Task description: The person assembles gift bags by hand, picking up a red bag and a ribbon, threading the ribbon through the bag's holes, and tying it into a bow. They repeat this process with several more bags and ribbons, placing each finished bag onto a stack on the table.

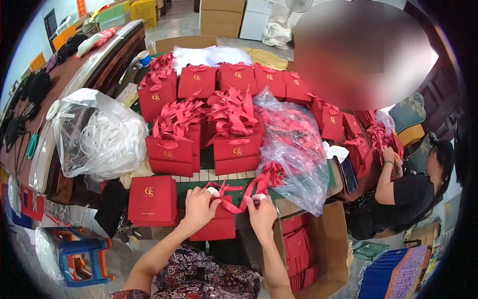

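Observation:
Right in front of me, a red paper bag point(215, 228) lies on the green table. Above its top edge, my left hand point(200, 205) pinches a red ribbon point(230, 204). The same ribbon runs across to my right hand point(261, 212), whose fingers are closed on it. White wrapping shows on fingers of both hands. To the left lies a stack of flat red bags point(151, 200) with gold lettering. More red ribbons point(271, 174) spill from a clear plastic bag point(294, 144) beyond my right hand.
Rows of finished-looking red bags point(238, 149) stand behind. A plastic bag of white strips point(99, 137) sits left. An open carton point(331, 259) holding red bags is at lower right. A co-worker point(416, 189) handles ribbons at the right. Blue stools point(74, 256) stand lower left.

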Motion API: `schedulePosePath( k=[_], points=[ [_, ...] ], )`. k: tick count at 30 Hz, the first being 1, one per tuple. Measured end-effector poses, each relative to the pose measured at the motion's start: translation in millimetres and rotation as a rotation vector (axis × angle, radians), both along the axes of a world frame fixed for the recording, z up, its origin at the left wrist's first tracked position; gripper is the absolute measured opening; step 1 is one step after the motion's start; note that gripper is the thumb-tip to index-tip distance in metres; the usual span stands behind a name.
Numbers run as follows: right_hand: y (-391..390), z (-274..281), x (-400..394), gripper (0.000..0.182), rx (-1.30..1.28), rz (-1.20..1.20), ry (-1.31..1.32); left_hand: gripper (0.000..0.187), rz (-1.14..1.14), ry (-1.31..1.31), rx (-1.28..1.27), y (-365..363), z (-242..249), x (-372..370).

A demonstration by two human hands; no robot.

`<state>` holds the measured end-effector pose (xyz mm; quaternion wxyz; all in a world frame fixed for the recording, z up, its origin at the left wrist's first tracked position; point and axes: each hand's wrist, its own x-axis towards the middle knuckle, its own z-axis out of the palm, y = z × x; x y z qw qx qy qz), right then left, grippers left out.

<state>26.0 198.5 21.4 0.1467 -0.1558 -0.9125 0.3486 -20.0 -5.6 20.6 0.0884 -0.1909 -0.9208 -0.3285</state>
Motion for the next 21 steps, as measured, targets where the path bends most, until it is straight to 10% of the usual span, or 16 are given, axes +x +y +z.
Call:
schedulePosePath(
  k=[8,14,21],
  points=[
    [-10.6,-9.7,-6.0,0.017,0.143,0.061,0.240,0.021,0.051,0.220,0.046,13.0,12.8,-5.9],
    [-27.5,26.5,22.5,0.024,0.271,0.526,0.330,0.020,-0.145,-0.602,0.681,17.8,21.6,21.7],
    [-38.6,32.7,36.2,0.018,0.173,0.646,0.308,0.014,-0.147,-0.848,1.068,5.4,1.3,31.9]
  ],
)
